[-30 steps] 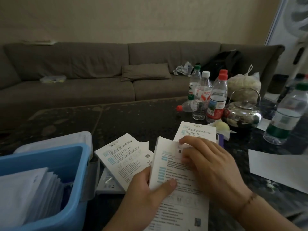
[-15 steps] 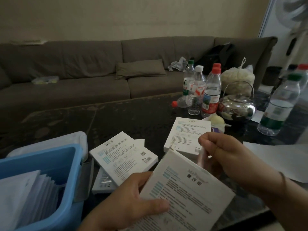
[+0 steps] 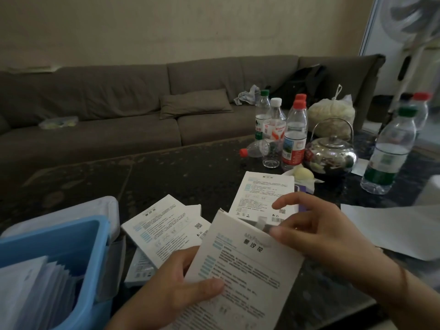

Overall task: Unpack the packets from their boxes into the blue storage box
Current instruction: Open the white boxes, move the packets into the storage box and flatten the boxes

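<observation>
A: Dim room, dark stone tabletop [image 3: 181,172], grey sofa [image 3: 119,110] behind it.

B: Hands?

A: Left hand [image 3: 171,291] holds the white box [image 3: 245,270] by its lower left edge, thumb laid over the printed face. Box is tilted, raised off the tabletop. Right hand [image 3: 321,234] is at the box's top right corner, thumb and a finger pinching something grey at the opening, likely the flap or a packet end; index finger stretched out above it. Can't tell which.

B: So both grips closed?

A: Yes, left grip on the box, right grip narrow, on the corner.

B: Storage box?

A: Blue storage box [image 3: 78,234] at lower left, a row of white packets [image 3: 35,289] standing in it. Its pale lid [image 3: 78,210] sits just behind.

B: Other boxes?

A: Two-box stack [image 3: 164,225] between the blue box and the held one, another box [image 3: 264,194] flat behind the right hand.

B: Clutter?

A: Water bottles [image 3: 292,136], steel kettle [image 3: 331,153], paper sheet [image 3: 392,225] at right.
</observation>
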The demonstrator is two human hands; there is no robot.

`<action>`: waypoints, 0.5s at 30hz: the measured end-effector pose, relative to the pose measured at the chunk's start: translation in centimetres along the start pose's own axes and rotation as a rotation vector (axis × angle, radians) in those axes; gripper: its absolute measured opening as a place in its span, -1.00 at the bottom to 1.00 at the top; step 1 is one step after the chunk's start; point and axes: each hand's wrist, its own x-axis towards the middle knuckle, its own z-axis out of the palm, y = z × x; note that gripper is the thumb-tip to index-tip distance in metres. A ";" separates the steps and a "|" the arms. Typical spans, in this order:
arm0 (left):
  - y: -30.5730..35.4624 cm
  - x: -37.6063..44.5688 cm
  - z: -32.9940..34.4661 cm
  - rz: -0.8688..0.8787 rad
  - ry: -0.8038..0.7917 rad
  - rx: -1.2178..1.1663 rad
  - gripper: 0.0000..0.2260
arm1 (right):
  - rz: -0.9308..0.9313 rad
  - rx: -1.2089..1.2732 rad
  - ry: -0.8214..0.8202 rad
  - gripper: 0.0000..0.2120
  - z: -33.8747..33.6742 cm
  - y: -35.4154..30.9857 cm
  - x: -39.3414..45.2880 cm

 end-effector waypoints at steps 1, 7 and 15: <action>0.0 0.0 -0.1 -0.004 -0.002 0.000 -0.64 | -0.022 -0.049 0.005 -0.58 0.1 0.0 -0.2; -0.1 -0.1 -0.2 -0.016 -0.012 0.010 -0.73 | -0.073 -0.099 0.050 -0.69 0.2 0.1 -0.3; -0.7 0.1 0.3 0.069 -0.010 -0.016 -0.62 | 0.119 0.285 -0.144 -0.70 -1.0 0.3 0.1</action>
